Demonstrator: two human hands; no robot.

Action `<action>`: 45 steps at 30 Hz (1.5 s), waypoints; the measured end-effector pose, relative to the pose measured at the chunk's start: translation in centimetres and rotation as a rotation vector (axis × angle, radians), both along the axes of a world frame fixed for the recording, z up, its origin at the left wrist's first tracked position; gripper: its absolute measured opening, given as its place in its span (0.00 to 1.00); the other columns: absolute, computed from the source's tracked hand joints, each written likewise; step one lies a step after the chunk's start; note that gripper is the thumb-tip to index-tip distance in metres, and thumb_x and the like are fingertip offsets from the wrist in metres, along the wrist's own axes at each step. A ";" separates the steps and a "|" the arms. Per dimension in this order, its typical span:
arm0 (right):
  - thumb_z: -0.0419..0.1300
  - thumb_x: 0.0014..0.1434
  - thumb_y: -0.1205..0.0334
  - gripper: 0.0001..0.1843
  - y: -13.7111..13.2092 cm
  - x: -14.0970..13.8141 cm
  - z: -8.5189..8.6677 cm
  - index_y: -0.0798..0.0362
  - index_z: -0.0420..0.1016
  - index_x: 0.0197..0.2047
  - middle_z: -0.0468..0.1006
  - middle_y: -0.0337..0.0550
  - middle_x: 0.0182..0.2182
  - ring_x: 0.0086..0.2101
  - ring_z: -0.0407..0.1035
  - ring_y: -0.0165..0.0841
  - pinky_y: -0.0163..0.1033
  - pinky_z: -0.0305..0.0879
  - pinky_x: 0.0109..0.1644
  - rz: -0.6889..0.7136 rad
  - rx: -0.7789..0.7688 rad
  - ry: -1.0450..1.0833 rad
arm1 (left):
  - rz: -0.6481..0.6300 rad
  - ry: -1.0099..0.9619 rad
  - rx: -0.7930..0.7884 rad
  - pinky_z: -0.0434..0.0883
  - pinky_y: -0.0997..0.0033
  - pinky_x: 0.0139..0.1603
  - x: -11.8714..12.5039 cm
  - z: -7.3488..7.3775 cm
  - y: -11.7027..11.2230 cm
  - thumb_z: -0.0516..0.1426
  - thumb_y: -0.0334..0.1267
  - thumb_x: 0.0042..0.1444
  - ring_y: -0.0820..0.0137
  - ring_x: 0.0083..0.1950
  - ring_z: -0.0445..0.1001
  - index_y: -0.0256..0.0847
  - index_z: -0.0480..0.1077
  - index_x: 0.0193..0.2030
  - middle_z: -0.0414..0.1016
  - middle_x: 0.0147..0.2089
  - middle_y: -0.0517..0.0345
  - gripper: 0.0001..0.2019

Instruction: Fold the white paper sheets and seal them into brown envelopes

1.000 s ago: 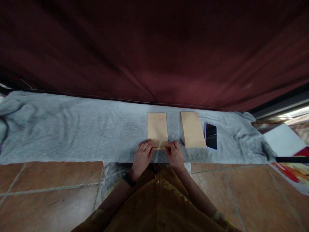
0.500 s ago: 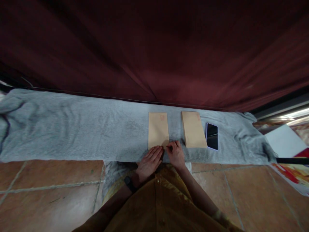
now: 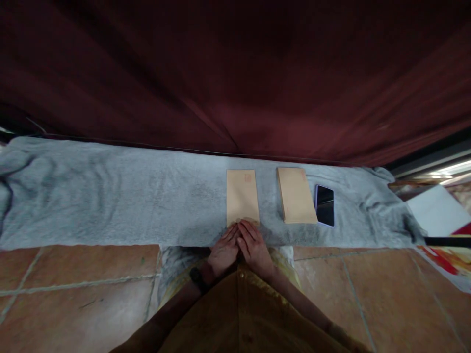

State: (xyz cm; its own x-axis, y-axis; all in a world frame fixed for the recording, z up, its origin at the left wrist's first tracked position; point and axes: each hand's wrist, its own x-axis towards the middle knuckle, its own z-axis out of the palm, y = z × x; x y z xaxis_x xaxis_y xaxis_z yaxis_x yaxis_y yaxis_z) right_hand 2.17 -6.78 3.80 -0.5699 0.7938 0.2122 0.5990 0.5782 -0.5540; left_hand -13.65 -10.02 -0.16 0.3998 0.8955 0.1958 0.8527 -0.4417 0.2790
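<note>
A brown paper envelope (image 3: 242, 196) with a small red print at its upper right lies flat on the grey cloth (image 3: 165, 196) in front of me. My left hand (image 3: 225, 252) rests at its near edge, fingers stretched out and pointing up toward it. Against it lies my right hand (image 3: 255, 250), its straight fingers over the same near edge and touching the left fingertips. Neither hand grasps anything that I can see. To the right is a stack of similar brown envelopes (image 3: 297, 196), apart from both hands.
A phone (image 3: 325, 206) in a purple case lies right of the stack. Dark red fabric (image 3: 235, 88) hangs along the cloth's far side. At the far right are a white sheet (image 3: 437, 211) and a colourful printed item (image 3: 451, 262). Tiled floor (image 3: 91, 299) shows below.
My right hand has moved left from the envelope's lower right corner to its near-edge middle, its curled fingers now straightened beside the left hand. The left hand has barely shifted.
</note>
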 end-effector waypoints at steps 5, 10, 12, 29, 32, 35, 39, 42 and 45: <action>0.46 0.73 0.59 0.32 0.0 1.0 -0.5 0.59 0.47 0.76 0.60 0.56 0.70 0.69 0.53 0.41 0.55 0.58 0.71 0.047 0.062 -0.134 | -0.014 0.006 -0.012 0.60 0.56 0.74 -0.2 -0.4 -0.1 0.50 0.30 0.62 0.60 0.72 0.62 0.33 0.62 0.70 0.69 0.68 0.42 0.28; 0.47 0.73 0.56 0.34 0.0 1.7 -0.6 0.62 0.47 0.75 0.60 0.58 0.70 0.70 0.51 0.42 0.55 0.56 0.72 0.029 0.095 -0.160 | -0.029 0.003 0.032 0.59 0.56 0.74 -0.6 0.8 -0.1 0.50 0.33 0.65 0.60 0.74 0.59 0.32 0.56 0.73 0.64 0.71 0.41 0.29; 0.48 0.72 0.56 0.33 -0.1 1.8 -0.7 0.61 0.49 0.75 0.60 0.59 0.70 0.70 0.51 0.43 0.56 0.56 0.72 0.021 0.099 -0.166 | -0.023 0.003 0.044 0.59 0.56 0.74 -0.9 1.2 -0.1 0.50 0.33 0.65 0.61 0.74 0.58 0.33 0.53 0.74 0.62 0.72 0.43 0.30; 0.49 0.72 0.57 0.33 -0.3 3.6 -1.4 0.57 0.48 0.76 0.59 0.56 0.70 0.69 0.55 0.44 0.57 0.56 0.72 -0.067 0.103 -0.189 | 0.134 0.013 0.091 0.60 0.52 0.74 -3.1 2.8 -1.2 0.52 0.42 0.69 0.58 0.72 0.62 0.40 0.51 0.76 0.63 0.72 0.46 0.31; 0.49 0.73 0.58 0.33 -0.3 3.9 -1.5 0.55 0.46 0.76 0.59 0.54 0.71 0.69 0.55 0.44 0.57 0.55 0.72 -0.072 0.106 -0.201 | 0.147 0.038 0.112 0.61 0.51 0.74 -3.2 2.9 -1.3 0.53 0.43 0.68 0.57 0.72 0.63 0.39 0.52 0.75 0.64 0.71 0.45 0.31; 0.49 0.72 0.58 0.33 -0.3 4.0 -1.7 0.56 0.47 0.76 0.58 0.54 0.71 0.69 0.55 0.44 0.57 0.54 0.72 -0.076 0.110 -0.200 | 0.139 0.050 0.111 0.61 0.51 0.73 -2.7 2.9 -1.1 0.53 0.44 0.68 0.57 0.72 0.62 0.36 0.54 0.74 0.64 0.71 0.43 0.30; 0.48 0.72 0.58 0.32 -0.3 3.9 -1.9 0.56 0.49 0.75 0.59 0.55 0.70 0.69 0.54 0.45 0.58 0.55 0.71 -0.085 0.105 -0.184 | 0.082 0.034 0.056 0.60 0.55 0.74 -1.0 3.0 -0.1 0.52 0.45 0.69 0.59 0.73 0.60 0.35 0.58 0.72 0.63 0.72 0.44 0.29; 0.47 0.73 0.58 0.31 -0.3 3.9 -1.8 0.57 0.50 0.75 0.58 0.55 0.71 0.69 0.54 0.45 0.59 0.55 0.71 -0.079 0.105 -0.182 | 0.061 0.040 0.034 0.58 0.57 0.75 0.2 3.0 0.7 0.51 0.45 0.69 0.59 0.74 0.59 0.34 0.60 0.71 0.62 0.72 0.45 0.27; 0.46 0.73 0.60 0.30 -0.2 3.8 -1.6 0.57 0.51 0.75 0.59 0.55 0.70 0.69 0.53 0.44 0.59 0.54 0.71 -0.074 0.113 -0.184 | 0.045 0.056 0.028 0.57 0.57 0.75 0.7 2.8 1.1 0.49 0.44 0.70 0.60 0.75 0.57 0.32 0.60 0.71 0.61 0.73 0.45 0.27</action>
